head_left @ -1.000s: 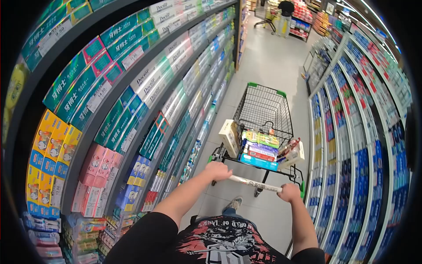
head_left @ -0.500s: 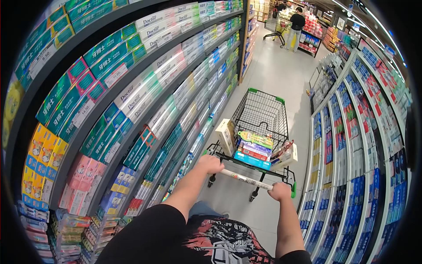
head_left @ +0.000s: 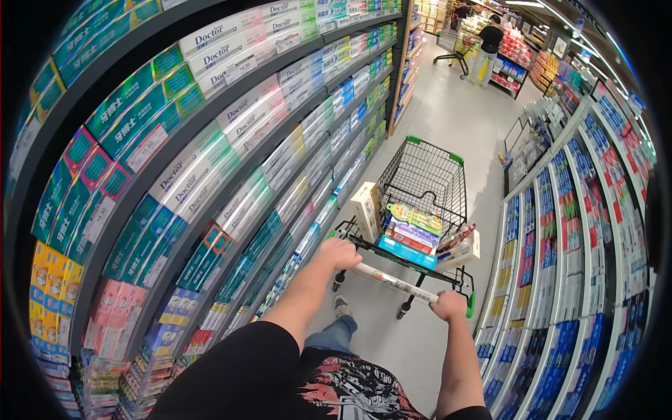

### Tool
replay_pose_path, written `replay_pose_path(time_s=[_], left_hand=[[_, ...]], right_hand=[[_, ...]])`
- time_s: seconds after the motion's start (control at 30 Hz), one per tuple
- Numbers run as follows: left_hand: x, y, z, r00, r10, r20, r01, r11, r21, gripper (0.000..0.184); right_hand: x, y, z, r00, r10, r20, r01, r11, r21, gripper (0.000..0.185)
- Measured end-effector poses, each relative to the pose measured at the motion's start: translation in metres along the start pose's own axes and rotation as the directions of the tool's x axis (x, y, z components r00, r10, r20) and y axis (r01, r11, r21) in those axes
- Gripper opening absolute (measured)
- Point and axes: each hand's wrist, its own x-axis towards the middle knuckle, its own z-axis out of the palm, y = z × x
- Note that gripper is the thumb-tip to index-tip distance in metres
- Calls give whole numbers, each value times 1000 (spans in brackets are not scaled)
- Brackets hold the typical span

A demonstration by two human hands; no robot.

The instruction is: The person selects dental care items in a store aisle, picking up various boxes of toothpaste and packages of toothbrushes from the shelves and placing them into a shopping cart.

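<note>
Both of my hands grip the white handle (head_left: pixel 393 282) of a shopping cart (head_left: pixel 425 168). My left hand (head_left: pixel 340 253) wraps round the handle's left end, and my right hand (head_left: pixel 449 305) is closed round its right end. In the near part of the cart lies a stack of boxes (head_left: pixel 413 238), with a blue one lowest and a colourful package (head_left: pixel 414 215) at the top. A cream-coloured box (head_left: pixel 367 208) stands at the left side of the cart, and another pale box (head_left: pixel 463 250) leans at the right.
Shelves of toothpaste boxes (head_left: pixel 203 175) rise close on the left. Shelving with small packaged goods (head_left: pixel 553 231) lines the right side. Farther up the tiled aisle (head_left: pixel 448 105), a person in a black top (head_left: pixel 490 42) stands beside another cart (head_left: pixel 455 52).
The left shelves have slid back past me as the cart and I moved forward along the aisle. My hands keep the same hold, and my shoe now shows below the handle.
</note>
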Motion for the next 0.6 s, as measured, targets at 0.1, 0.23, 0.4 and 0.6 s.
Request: replay_pose_path(time_s=[0.1, 0.23, 0.4, 0.6], left_hand=[[25, 3, -15, 1000, 4, -19, -5, 1000, -22, 51], [64, -2, -28, 1000, 26, -2, -26, 999, -39, 50], [112, -5, -53, 998, 68, -16, -68, 997, -42, 49], [170, -16, -77, 994, 99, -35, -100, 994, -36, 48]], right_hand=[[27, 10, -14, 999, -27, 27, 28, 999, -35, 38], [64, 20, -32, 999, -17, 46, 19, 999, -44, 38], [110, 31, -57, 1000, -8, 20, 9, 999, -42, 38], [163, 36, -79, 1000, 6, 3, -6, 999, -47, 38]])
